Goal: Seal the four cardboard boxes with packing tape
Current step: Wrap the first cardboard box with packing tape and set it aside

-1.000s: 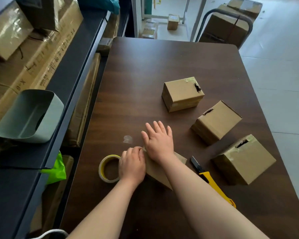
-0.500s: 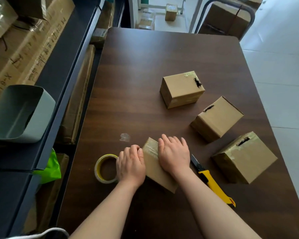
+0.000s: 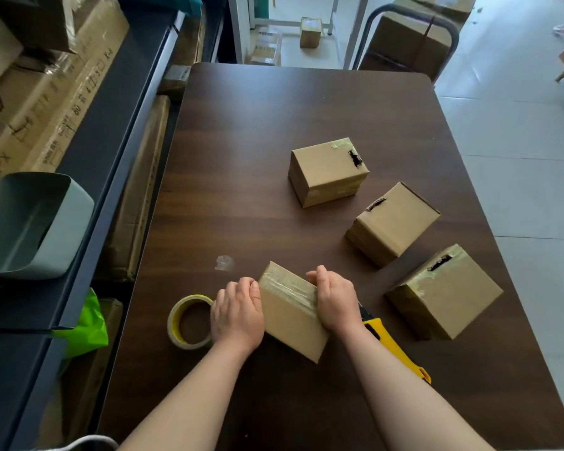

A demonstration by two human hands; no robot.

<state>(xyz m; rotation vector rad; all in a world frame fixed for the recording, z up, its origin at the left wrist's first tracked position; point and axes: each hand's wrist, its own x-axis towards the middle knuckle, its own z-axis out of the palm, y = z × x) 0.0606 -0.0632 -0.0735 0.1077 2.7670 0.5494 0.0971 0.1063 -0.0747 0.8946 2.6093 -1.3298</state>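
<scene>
On the shelf left of the bench, a long carton (image 3: 56, 102) lies flat; print runs along its side, too skewed for me to read. Nearer me on that shelf a grey bin (image 3: 30, 222) lies tipped, mouth toward the far right, and a green bag (image 3: 85, 323) pokes out below it.

On the bench, a tape roll (image 3: 189, 322) lies flat close to the left edge, hole up. My left grip (image 3: 238, 312) sits just right of it, touching it, fingers curled down against the left side of the box (image 3: 292, 317). The box rests toward the near edge, about midway across. Its long axis runs diagonally from far-left to near-right, and one corner points at me. A shiny band of clear tape crosses its far end from one grip to the other. My right grip (image 3: 334, 302) clamps the opposite side, fingers curled over the edge, thumb at the far corner. A crumpled tape scrap (image 3: 224, 262) lies just beyond the box's far corner.

Right of my right wrist, a yellow knife (image 3: 391, 345) points its handle toward the near-right corner.

Three more boxes line up diagonally toward the right edge: far box (image 3: 328, 170), middle box (image 3: 393, 222) and near box (image 3: 443, 294). All are closed, each with a dark torn slot on top, so I cannot see their contents. I see no labels on them.
</scene>
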